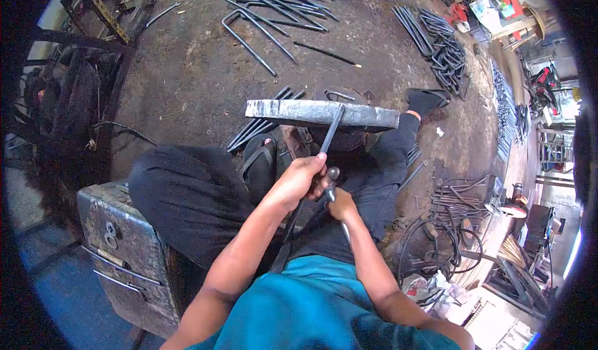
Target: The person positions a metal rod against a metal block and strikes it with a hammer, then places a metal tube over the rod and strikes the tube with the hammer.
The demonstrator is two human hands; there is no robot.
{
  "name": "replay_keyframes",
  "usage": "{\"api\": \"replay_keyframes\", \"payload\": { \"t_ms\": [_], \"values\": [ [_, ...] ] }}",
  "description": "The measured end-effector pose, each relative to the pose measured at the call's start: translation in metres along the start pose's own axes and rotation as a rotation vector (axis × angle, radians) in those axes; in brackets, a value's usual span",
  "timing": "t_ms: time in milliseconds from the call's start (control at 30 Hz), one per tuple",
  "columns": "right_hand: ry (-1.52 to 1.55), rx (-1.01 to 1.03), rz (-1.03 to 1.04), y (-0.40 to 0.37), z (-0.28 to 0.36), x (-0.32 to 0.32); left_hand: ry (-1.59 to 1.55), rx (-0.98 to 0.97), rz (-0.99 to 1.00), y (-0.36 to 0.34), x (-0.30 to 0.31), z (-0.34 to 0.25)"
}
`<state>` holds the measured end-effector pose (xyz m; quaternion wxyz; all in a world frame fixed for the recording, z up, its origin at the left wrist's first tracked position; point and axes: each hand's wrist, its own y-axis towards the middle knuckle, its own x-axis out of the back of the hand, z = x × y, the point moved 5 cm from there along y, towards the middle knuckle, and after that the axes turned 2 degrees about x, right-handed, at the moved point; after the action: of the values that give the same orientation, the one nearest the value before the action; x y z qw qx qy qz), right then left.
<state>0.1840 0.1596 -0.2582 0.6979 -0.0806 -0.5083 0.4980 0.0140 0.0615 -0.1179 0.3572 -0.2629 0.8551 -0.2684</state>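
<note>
My left hand (303,174) is closed around a grey metal rod (332,131). The rod slants up and forward, its far end resting on the edge of a thick flat metal slab (293,109) that stands anvil-like between my knees. Just below and to the right, my right hand (341,205) is closed on what looks like a ball-peen hammer (333,174). Its rounded dark head sits close to the left fingers. Part of the handle is hidden by the right hand and wrist.
Bent rods (274,4) lie piled on the floor ahead, with more bundles (445,51) at the right. Straight rods (249,133) lie beneath the slab. A worn metal drawer cabinet (124,244) is at left. Coiled cable (458,266) and an angle grinder (514,207) lie right.
</note>
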Motion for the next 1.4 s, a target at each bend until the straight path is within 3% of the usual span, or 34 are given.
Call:
{"api": "replay_keyframes", "payload": {
  "t_ms": [33, 100, 167, 233, 267, 300, 367, 433, 567, 700, 767, 833, 900, 967, 1033, 1133, 1233, 1367, 1400],
  "values": [
    [0.002, -0.001, -0.008, 0.000, -0.004, 0.003, 0.005, -0.010, 0.004, -0.003, -0.001, -0.003],
    [0.295, 0.078, -0.029, -0.003, -0.007, 0.009, 0.005, -0.022, 0.012, -0.007, -0.003, -0.006],
    [0.343, -0.005, 0.018, -0.029, 0.032, 0.043, 0.330, -0.112, -0.091, -0.011, -0.001, -0.012],
    [0.785, -0.210, 0.029, -0.050, 0.046, 0.060, 0.456, -0.139, -0.172, -0.013, 0.002, -0.014],
    [0.875, -0.233, 0.018, -0.061, 0.060, 0.074, 0.634, -0.262, -0.282, -0.013, 0.005, -0.018],
    [0.979, -0.191, 0.043, -0.072, 0.074, 0.089, 0.810, -0.387, -0.391, -0.016, 0.005, -0.022],
    [1.124, -0.131, 0.114, -0.088, 0.092, 0.116, 0.783, -0.380, -0.388, -0.020, 0.002, -0.028],
    [1.248, -0.018, 0.184, -0.104, 0.118, 0.145, 0.838, -0.430, -0.439, -0.027, 0.002, -0.036],
    [1.428, 0.397, 0.262, -0.125, 0.183, 0.195, 0.875, -0.415, -0.452, -0.029, 0.000, -0.039],
    [1.533, 0.924, 0.211, -0.161, 0.257, 0.243, 0.862, -0.407, -0.399, -0.029, -0.001, -0.037],
    [1.441, 1.202, 0.500, -0.167, 0.277, 0.264, 0.879, -0.409, -0.390, -0.031, -0.003, -0.034],
    [1.299, 1.253, 0.502, -0.163, 0.280, 0.262, 0.872, -0.395, -0.392, -0.031, -0.001, -0.033],
    [1.267, 1.077, 0.358, -0.145, 0.263, 0.238, 0.870, -0.401, -0.406, -0.030, 0.002, -0.037],
    [1.175, 0.573, 0.119, -0.121, 0.228, 0.205, 0.850, -0.420, -0.400, -0.031, 0.003, -0.036],
    [0.947, 0.290, 0.057, -0.080, 0.211, 0.170, 0.849, -0.406, -0.408, -0.033, 0.004, -0.032],
    [0.796, 0.445, -0.064, -0.107, 0.250, 0.184, 0.840, -0.414, -0.417, -0.033, 0.007, -0.034],
    [0.968, 0.626, 0.024, -0.135, 0.285, 0.216, 0.868, -0.448, -0.426, -0.038, 0.003, -0.035],
    [0.783, 0.901, -0.148, -0.179, 0.296, 0.252, 0.869, -0.398, -0.422, -0.041, 0.004, -0.035],
    [0.844, 1.068, 0.016, -0.178, 0.302, 0.254, 0.877, -0.384, -0.423, -0.041, 0.005, -0.034]
  ]
}}
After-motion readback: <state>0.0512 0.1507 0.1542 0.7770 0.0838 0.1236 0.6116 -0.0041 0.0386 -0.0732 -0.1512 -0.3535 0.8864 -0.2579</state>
